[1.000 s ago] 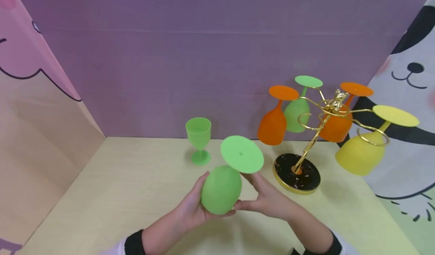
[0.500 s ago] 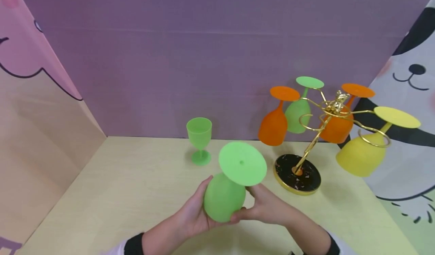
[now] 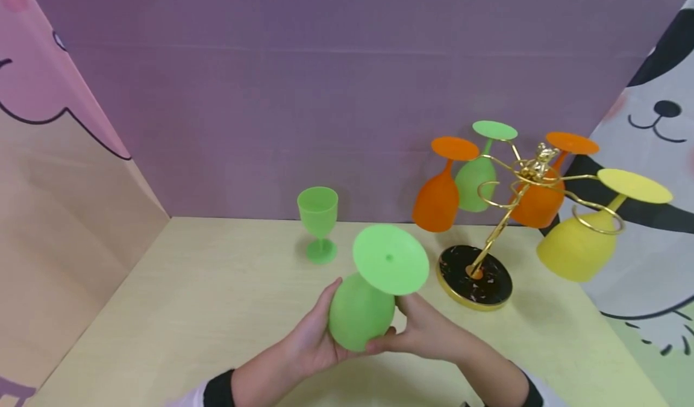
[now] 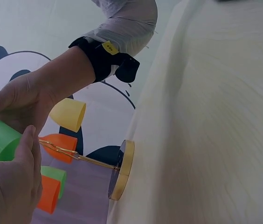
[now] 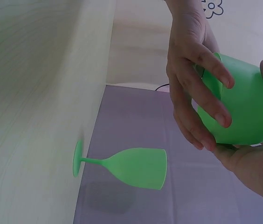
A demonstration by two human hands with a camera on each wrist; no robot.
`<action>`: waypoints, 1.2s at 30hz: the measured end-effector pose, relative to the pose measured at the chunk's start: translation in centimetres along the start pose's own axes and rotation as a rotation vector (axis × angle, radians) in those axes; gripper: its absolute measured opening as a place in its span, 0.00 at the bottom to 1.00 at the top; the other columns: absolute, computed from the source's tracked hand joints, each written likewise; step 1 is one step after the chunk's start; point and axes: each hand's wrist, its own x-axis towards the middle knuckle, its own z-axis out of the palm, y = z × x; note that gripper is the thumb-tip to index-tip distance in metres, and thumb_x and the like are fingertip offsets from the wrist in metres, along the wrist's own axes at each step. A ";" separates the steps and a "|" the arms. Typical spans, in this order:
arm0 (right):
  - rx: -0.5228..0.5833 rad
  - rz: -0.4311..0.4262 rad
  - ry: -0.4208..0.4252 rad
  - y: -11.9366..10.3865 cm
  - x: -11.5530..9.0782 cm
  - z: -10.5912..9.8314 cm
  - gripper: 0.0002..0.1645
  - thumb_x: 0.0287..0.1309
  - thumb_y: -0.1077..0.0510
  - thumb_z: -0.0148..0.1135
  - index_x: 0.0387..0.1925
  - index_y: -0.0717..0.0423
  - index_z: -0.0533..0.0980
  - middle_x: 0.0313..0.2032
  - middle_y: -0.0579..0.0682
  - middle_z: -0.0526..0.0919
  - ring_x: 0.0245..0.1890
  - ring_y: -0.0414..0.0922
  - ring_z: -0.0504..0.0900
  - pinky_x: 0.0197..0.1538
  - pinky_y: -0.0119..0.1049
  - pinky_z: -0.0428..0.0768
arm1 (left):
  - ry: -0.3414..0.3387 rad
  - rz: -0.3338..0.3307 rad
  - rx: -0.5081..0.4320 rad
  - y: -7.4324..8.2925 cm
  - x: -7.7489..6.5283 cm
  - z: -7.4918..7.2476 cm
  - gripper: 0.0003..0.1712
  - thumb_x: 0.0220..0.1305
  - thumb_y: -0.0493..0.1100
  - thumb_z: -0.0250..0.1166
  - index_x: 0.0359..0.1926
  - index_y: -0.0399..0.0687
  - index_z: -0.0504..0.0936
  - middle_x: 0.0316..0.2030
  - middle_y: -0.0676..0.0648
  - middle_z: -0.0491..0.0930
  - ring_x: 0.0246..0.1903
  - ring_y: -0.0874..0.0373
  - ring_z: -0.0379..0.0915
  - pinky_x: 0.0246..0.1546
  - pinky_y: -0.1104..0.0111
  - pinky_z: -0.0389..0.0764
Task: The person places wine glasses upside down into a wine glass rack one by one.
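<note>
A light green goblet (image 3: 360,313) is held upside down and tilted above the table, its round foot turned up toward the head camera. My left hand (image 3: 314,344) grips the bowl from the left, and in the right wrist view its fingers wrap over the rim. From the right, my right hand (image 3: 425,329) holds the same goblet, thumb low on the bowl. Another green goblet (image 3: 317,217) stands upright on the table behind the hands. To the right is a gold stemware rack (image 3: 504,214) with goblets hanging foot-up.
Two orange goblets (image 3: 436,202), a green goblet (image 3: 477,184) and a yellow goblet (image 3: 577,247) hang from the rack's looped arms. Its round black base (image 3: 461,262) rests on the pale table (image 3: 206,292). A purple backdrop (image 3: 271,94) rises along the table's back edge.
The held goblet has tipped so its foot faces the head camera more and sits slightly lower. My right hand has closed in on the bowl. The rack and standing goblet have not moved.
</note>
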 end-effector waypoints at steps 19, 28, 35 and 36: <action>-0.020 -0.018 0.020 -0.4 0.3 -0.1 0.54 0.41 0.58 0.79 0.68 0.48 0.59 0.63 0.49 0.71 0.62 0.40 0.69 0.66 0.46 0.68 | -0.049 -0.015 -0.068 0.1 0.0 0.2 0.42 0.69 0.72 0.37 0.73 0.53 0.51 0.55 0.41 0.73 0.54 0.48 0.77 0.59 0.57 0.76; -0.008 0.023 0.059 -0.1 0.8 -0.3 0.55 0.38 0.57 0.80 0.67 0.50 0.60 0.62 0.51 0.72 0.60 0.43 0.73 0.62 0.54 0.73 | 0.003 0.002 -0.044 0.3 0.5 0.3 0.38 0.70 0.69 0.38 0.73 0.56 0.53 0.56 0.40 0.72 0.52 0.50 0.78 0.56 0.56 0.78; 0.003 0.036 0.083 0.0 1.0 -0.4 0.58 0.36 0.58 0.81 0.69 0.51 0.59 0.63 0.53 0.72 0.61 0.47 0.73 0.62 0.53 0.74 | 0.036 0.003 -0.036 0.4 0.9 0.2 0.40 0.66 0.70 0.45 0.72 0.57 0.55 0.57 0.39 0.71 0.50 0.51 0.78 0.55 0.54 0.78; 0.002 0.035 0.087 0.1 1.1 -0.5 0.58 0.36 0.58 0.81 0.69 0.51 0.59 0.63 0.53 0.72 0.61 0.49 0.73 0.62 0.53 0.74 | 0.035 0.002 -0.036 0.4 0.9 0.1 0.40 0.66 0.70 0.45 0.72 0.58 0.55 0.57 0.39 0.71 0.50 0.51 0.78 0.56 0.54 0.78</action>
